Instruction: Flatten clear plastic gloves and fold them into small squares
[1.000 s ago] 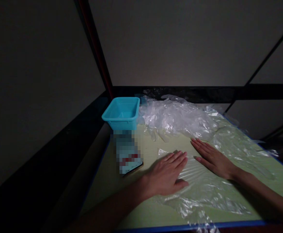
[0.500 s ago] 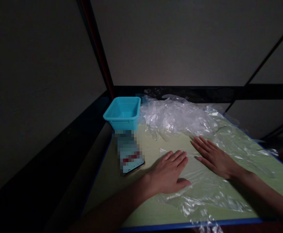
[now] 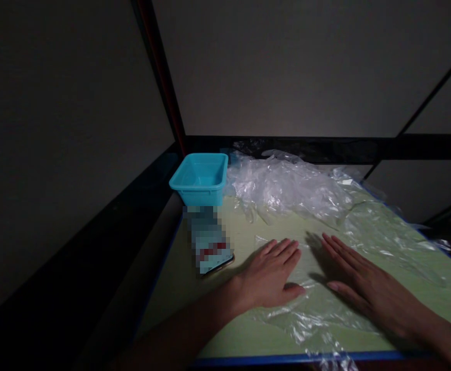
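A thin clear plastic sheet (image 3: 314,314), possibly a bag or glove, lies spread on the pale green tabletop (image 3: 225,335), its near end hanging over the blue front edge. My left hand (image 3: 274,275) rests flat on the sheet's left part, fingers stretched out and thumb apart. To its right, my right hand (image 3: 360,281) hovers a little above the sheet, a shadow under its fingers. Its fingers are straight and it holds nothing. Beyond both hands sits a crumpled heap of clear plastic (image 3: 287,185).
At the back left corner stands a turquoise plastic basin (image 3: 202,196). A phone with a blurred screen (image 3: 212,247) lies in front of it, left of my left hand. More loose clear plastic (image 3: 387,232) covers the table's right side. Dark-framed wall panels (image 3: 287,67) rise behind.
My right hand has lifted off the sheet and drawn back toward me and to the right. My left hand stays on the sheet. The view has shifted slightly.
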Demonstrator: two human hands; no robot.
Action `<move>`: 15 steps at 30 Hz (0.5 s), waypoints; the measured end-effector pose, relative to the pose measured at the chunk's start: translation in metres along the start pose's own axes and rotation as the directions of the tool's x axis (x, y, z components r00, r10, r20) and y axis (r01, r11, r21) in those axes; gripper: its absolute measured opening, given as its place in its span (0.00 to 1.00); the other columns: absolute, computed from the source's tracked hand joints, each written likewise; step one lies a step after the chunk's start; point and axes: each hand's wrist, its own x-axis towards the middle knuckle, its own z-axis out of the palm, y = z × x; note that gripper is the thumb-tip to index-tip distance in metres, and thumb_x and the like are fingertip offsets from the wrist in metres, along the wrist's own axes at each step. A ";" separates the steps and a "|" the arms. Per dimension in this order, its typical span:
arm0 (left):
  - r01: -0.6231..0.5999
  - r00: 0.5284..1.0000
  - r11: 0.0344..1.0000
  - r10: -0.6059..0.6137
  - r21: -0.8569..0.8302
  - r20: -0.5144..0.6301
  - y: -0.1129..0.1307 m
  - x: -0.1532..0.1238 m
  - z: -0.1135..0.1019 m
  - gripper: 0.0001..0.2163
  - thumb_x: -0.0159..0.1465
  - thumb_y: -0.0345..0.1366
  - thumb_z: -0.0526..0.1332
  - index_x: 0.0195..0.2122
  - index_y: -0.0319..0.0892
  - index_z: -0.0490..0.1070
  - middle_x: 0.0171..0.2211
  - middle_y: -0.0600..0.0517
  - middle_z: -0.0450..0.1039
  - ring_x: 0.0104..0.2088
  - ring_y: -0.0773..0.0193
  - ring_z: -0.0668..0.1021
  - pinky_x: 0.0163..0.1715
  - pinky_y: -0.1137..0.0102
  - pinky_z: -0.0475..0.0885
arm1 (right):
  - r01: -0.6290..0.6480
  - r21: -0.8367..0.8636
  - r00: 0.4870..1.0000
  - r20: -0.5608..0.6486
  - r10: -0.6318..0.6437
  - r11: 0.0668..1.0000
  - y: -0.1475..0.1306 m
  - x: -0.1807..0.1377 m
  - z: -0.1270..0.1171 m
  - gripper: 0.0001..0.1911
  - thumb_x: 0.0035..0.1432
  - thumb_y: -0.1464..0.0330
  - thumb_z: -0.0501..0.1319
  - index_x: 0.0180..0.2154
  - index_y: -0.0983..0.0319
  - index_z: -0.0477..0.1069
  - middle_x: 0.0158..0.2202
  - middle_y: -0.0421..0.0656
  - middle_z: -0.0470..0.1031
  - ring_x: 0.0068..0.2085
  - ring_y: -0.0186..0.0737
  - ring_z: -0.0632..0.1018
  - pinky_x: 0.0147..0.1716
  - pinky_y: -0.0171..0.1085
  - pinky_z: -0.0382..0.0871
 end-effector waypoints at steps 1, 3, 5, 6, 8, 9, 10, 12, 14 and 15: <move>0.003 1.000 1.000 -0.003 -0.003 0.000 0.000 0.000 0.000 0.29 0.65 0.50 0.45 0.60 0.34 0.49 0.64 0.44 0.46 0.63 0.59 0.49 0.60 0.64 0.44 | 0.008 0.005 1.000 0.010 -0.008 1.000 -0.004 -0.004 0.002 0.39 0.59 0.53 0.49 0.64 0.57 0.31 0.64 0.44 0.42 0.61 0.51 0.54 0.54 0.50 0.61; 0.011 1.000 1.000 -0.011 -0.010 -0.001 -0.002 0.000 0.000 0.29 0.65 0.50 0.46 0.60 0.34 0.49 0.64 0.44 0.46 0.63 0.59 0.49 0.60 0.65 0.44 | 0.023 0.012 1.000 0.021 -0.023 1.000 -0.010 -0.009 0.006 0.40 0.59 0.54 0.50 0.64 0.57 0.31 0.64 0.45 0.42 0.61 0.52 0.54 0.55 0.51 0.60; 0.018 1.000 1.000 -0.018 -0.013 -0.001 -0.004 0.000 0.000 0.30 0.64 0.50 0.47 0.60 0.33 0.49 0.64 0.44 0.46 0.63 0.59 0.50 0.60 0.65 0.44 | 0.017 0.021 1.000 0.018 -0.017 1.000 -0.012 -0.012 0.011 0.40 0.59 0.55 0.51 0.64 0.58 0.31 0.64 0.45 0.42 0.61 0.52 0.53 0.55 0.51 0.58; 0.020 1.000 1.000 -0.020 -0.013 0.000 -0.005 0.001 0.001 0.30 0.64 0.50 0.47 0.60 0.33 0.49 0.64 0.44 0.46 0.63 0.59 0.50 0.60 0.65 0.44 | 0.006 0.025 1.000 0.016 -0.007 1.000 -0.012 -0.013 0.014 0.40 0.59 0.55 0.51 0.64 0.59 0.31 0.64 0.45 0.42 0.61 0.51 0.53 0.55 0.51 0.58; 0.021 1.000 1.000 -0.021 -0.012 -0.002 -0.007 0.001 0.001 0.30 0.64 0.50 0.48 0.60 0.33 0.49 0.64 0.44 0.46 0.63 0.59 0.50 0.60 0.66 0.43 | -0.011 0.025 1.000 0.018 0.011 1.000 -0.012 -0.014 0.017 0.40 0.59 0.55 0.50 0.64 0.59 0.31 0.65 0.46 0.41 0.61 0.51 0.53 0.56 0.51 0.57; 0.022 1.000 1.000 -0.022 -0.010 -0.004 -0.007 0.001 0.002 0.30 0.64 0.50 0.48 0.60 0.34 0.49 0.64 0.44 0.46 0.63 0.59 0.50 0.60 0.66 0.43 | -0.016 0.020 1.000 0.022 0.016 1.000 -0.011 -0.015 0.018 0.40 0.59 0.55 0.50 0.64 0.60 0.30 0.65 0.46 0.41 0.61 0.51 0.53 0.55 0.52 0.57; 0.022 1.000 1.000 -0.022 -0.009 -0.007 -0.008 0.001 0.002 0.30 0.64 0.50 0.48 0.60 0.34 0.49 0.64 0.44 0.46 0.63 0.60 0.50 0.60 0.66 0.43 | -0.016 0.012 1.000 0.025 0.016 1.000 -0.011 -0.015 0.018 0.40 0.59 0.55 0.50 0.64 0.60 0.30 0.65 0.47 0.41 0.61 0.52 0.53 0.55 0.52 0.58; 0.021 1.000 1.000 -0.021 -0.005 -0.008 -0.008 0.001 0.001 0.30 0.64 0.50 0.48 0.60 0.34 0.49 0.64 0.44 0.46 0.63 0.60 0.50 0.60 0.65 0.43 | -0.009 -0.003 1.000 0.025 0.009 1.000 -0.010 -0.017 0.019 0.40 0.59 0.54 0.50 0.64 0.60 0.30 0.64 0.48 0.42 0.61 0.52 0.53 0.55 0.53 0.58; 0.019 1.000 1.000 -0.019 0.000 -0.005 -0.007 0.001 0.001 0.29 0.64 0.50 0.47 0.60 0.34 0.50 0.64 0.44 0.46 0.63 0.60 0.50 0.60 0.65 0.43 | -0.008 -0.016 1.000 0.015 0.009 1.000 -0.008 -0.019 0.019 0.41 0.59 0.54 0.50 0.64 0.60 0.30 0.64 0.49 0.43 0.61 0.52 0.54 0.54 0.53 0.58; 0.016 1.000 1.000 -0.016 0.003 -0.004 -0.007 0.001 0.000 0.29 0.64 0.50 0.47 0.60 0.34 0.49 0.64 0.44 0.46 0.63 0.60 0.50 0.60 0.65 0.43 | -0.012 -0.022 1.000 0.010 0.012 1.000 -0.007 -0.020 0.019 0.41 0.59 0.54 0.50 0.64 0.60 0.30 0.64 0.49 0.43 0.61 0.52 0.54 0.54 0.53 0.58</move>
